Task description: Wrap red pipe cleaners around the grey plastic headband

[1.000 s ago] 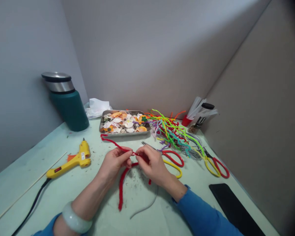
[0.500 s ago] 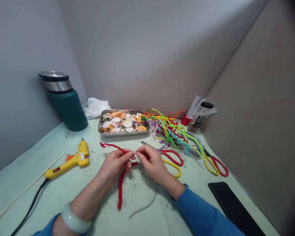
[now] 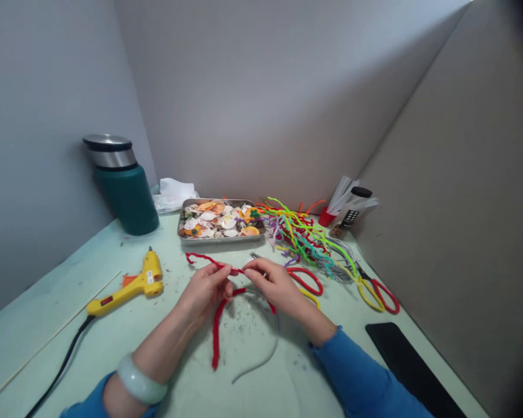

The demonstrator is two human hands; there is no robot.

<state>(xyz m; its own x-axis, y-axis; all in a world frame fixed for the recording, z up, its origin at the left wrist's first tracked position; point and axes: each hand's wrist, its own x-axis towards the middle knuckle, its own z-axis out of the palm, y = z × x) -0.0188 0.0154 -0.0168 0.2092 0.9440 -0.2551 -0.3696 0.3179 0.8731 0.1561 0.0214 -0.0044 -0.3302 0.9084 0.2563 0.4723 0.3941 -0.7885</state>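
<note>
My left hand (image 3: pixel 208 290) pinches a thin red pipe cleaner (image 3: pixel 206 257) between thumb and fingertips. The strand's loose end sticks out to the upper left and bends into a hook. Close beside it, my right hand (image 3: pixel 273 285) has thumb and forefinger closed on the other end of the same strand. Below both hands, a curved grey wire hoop (image 3: pixel 270 354) lies on the table; fuzzy red wrapping (image 3: pixel 216 339) covers its left side and a bit near the top. My right hand partly hides red-and-yellow-handled scissors (image 3: pixel 305 281).
Behind the hands is a metal tray (image 3: pixel 222 239) of shells. To its right lie a heap of colourful pipe cleaners (image 3: pixel 305 238) and more scissors (image 3: pixel 378 295). A yellow glue gun (image 3: pixel 128 290), thin stick (image 3: pixel 52 337) and green bottle (image 3: pixel 128 197) stand left; a black slab (image 3: pixel 407 363) lies right.
My right hand has shifted slightly right along the strand, its fingers straighter. More of the pipe cleaner shows between the hands. The whole view has tilted a little.
</note>
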